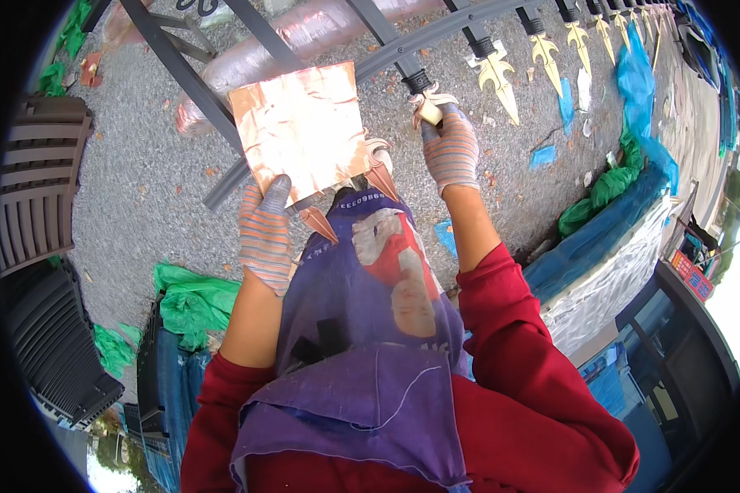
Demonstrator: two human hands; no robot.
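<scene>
My left hand [265, 234], in a striped knit glove with grey fingertips, grips a square board [300, 127] by its near corner, thumb on top. The board's face is glossy, with a streaked copper tint. My gloved right hand [450, 154] is closed on a small pale yellow block [430, 112], perhaps a sponge, at a spear-shaped finial [424, 97] of a dark metal fence [403, 45]. My fingers partly hide that finial. Two brownish copper finials [381, 181] point toward me beside the board. Farther along the rail, several finials [497, 78] are gold-coloured.
A plastic-wrapped roll [247, 62] lies beneath the fence on grey gravelly ground. Dark slatted panels [41, 181] are stacked at the left. Green sheeting [193, 304] lies near my left forearm; blue sheeting [608, 222] covers a long pile at the right. A purple apron [353, 394] hangs before me.
</scene>
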